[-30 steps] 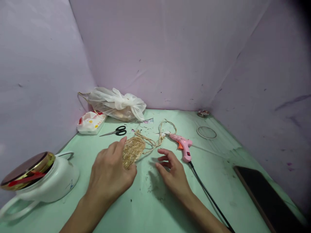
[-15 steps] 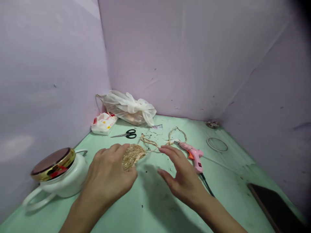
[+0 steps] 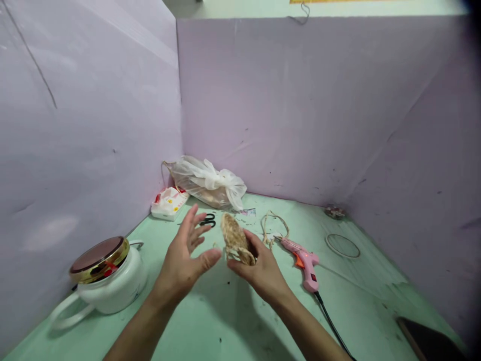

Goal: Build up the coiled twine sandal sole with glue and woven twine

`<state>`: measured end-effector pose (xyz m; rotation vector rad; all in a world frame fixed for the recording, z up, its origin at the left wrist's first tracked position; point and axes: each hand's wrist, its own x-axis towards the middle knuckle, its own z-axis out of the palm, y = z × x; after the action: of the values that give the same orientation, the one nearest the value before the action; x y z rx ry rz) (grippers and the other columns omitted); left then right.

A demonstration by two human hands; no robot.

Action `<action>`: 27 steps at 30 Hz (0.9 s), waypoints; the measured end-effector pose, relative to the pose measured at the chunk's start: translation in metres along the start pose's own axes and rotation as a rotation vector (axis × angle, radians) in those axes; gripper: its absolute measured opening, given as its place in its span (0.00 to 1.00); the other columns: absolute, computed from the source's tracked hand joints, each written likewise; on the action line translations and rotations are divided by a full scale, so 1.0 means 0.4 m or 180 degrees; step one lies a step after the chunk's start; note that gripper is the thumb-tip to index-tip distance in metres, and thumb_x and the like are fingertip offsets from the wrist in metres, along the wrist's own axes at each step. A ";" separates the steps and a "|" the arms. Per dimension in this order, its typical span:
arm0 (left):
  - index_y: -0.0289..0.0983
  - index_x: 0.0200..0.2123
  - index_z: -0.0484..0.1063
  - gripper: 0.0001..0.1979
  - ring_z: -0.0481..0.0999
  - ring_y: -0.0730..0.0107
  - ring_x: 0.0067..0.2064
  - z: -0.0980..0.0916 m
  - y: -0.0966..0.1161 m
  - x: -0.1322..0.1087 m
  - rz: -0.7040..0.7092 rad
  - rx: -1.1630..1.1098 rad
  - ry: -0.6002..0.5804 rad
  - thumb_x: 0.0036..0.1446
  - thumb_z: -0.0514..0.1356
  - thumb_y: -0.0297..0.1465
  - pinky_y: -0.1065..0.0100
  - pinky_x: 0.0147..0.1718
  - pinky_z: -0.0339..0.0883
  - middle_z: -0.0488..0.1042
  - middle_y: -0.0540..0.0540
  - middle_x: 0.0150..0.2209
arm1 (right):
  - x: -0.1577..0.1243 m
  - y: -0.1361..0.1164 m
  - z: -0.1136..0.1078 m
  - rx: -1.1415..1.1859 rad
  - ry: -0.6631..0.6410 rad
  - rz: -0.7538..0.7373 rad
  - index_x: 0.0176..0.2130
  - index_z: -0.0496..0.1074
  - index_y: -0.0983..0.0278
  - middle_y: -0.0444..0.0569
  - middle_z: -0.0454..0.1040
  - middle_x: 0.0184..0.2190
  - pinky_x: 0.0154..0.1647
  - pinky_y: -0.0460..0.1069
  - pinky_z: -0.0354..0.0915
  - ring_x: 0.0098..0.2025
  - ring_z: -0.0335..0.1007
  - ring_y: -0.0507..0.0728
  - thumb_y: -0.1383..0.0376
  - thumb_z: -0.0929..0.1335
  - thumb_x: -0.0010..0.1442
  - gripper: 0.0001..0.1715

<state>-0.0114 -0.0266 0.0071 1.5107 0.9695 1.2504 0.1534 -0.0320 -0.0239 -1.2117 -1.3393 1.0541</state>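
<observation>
A small woven straw piece [image 3: 233, 235] with braided cord at its lower edge is tilted up above the table. My right hand [image 3: 261, 268] grips it from the right, thumb below and fingers behind. To its left, my left hand [image 3: 188, 255] is open with fingers spread, apart from the piece and holding nothing. Right of the hands lies a pink glue gun [image 3: 302, 258], its nozzle beside a loop of straw cord [image 3: 276, 218]. Black-handled scissors [image 3: 208, 220] lie behind my left hand, their blades mostly hidden by it.
A white lidded mug [image 3: 112, 286] stands at the left. At the back are a tissue pack [image 3: 170, 203] and a knotted plastic bag [image 3: 210, 183]. On the right lie a ring [image 3: 342, 245], a dark flat device [image 3: 428, 338] and the glue gun's cord [image 3: 332, 326]. Pale walls enclose the table.
The straw piece has passed from my left hand to my right and is tilted up. My left hand has opened. The view has shifted upward, showing the wall's top edge.
</observation>
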 end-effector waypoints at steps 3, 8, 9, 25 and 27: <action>0.34 0.60 0.48 0.37 0.59 0.52 0.58 0.052 -0.035 0.008 -0.0576 -0.0994 -0.0319 0.51 0.59 0.39 0.57 0.52 0.57 0.58 0.34 0.58 | 0.003 0.004 0.028 0.0017 0.0697 0.0192 0.54 0.57 0.63 0.54 0.65 0.51 0.53 0.56 0.59 0.53 0.61 0.63 0.63 0.74 0.37 0.45; 0.34 0.55 0.60 0.27 0.67 0.55 0.52 0.098 -0.069 0.008 -0.0897 -0.1741 -0.0438 0.53 0.58 0.36 0.61 0.48 0.61 0.69 0.38 0.52 | -0.037 0.028 0.073 0.0168 0.0798 0.0285 0.58 0.49 0.63 0.58 0.55 0.57 0.54 0.55 0.57 0.56 0.57 0.63 0.64 0.73 0.38 0.53; 0.34 0.55 0.62 0.26 0.69 0.55 0.50 0.093 -0.071 0.010 -0.0990 -0.1736 -0.0316 0.52 0.59 0.35 0.61 0.46 0.63 0.71 0.38 0.50 | -0.048 0.031 0.074 0.0244 0.0726 0.0241 0.58 0.50 0.63 0.57 0.57 0.56 0.55 0.56 0.57 0.56 0.57 0.63 0.65 0.72 0.40 0.50; 0.33 0.41 0.72 0.16 0.73 0.62 0.37 0.111 -0.078 -0.003 -0.1403 -0.1283 -0.0967 0.47 0.56 0.26 0.68 0.32 0.64 0.76 0.45 0.34 | -0.030 0.016 -0.009 0.2887 0.0176 0.0709 0.36 0.71 0.65 0.51 0.76 0.31 0.38 0.55 0.66 0.39 0.71 0.62 0.50 0.67 0.50 0.21; 0.33 0.39 0.73 0.14 0.72 0.64 0.36 0.105 -0.082 0.001 -0.1335 -0.1001 -0.1031 0.47 0.57 0.27 0.69 0.32 0.63 0.76 0.46 0.32 | -0.034 0.022 -0.008 0.2839 0.0232 0.0611 0.35 0.71 0.65 0.48 0.76 0.29 0.38 0.54 0.66 0.36 0.72 0.60 0.57 0.72 0.45 0.18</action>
<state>0.0294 -0.0241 -0.0269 1.1434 0.7796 0.7845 0.1574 -0.0444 -0.0337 -0.6841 -0.5583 1.4995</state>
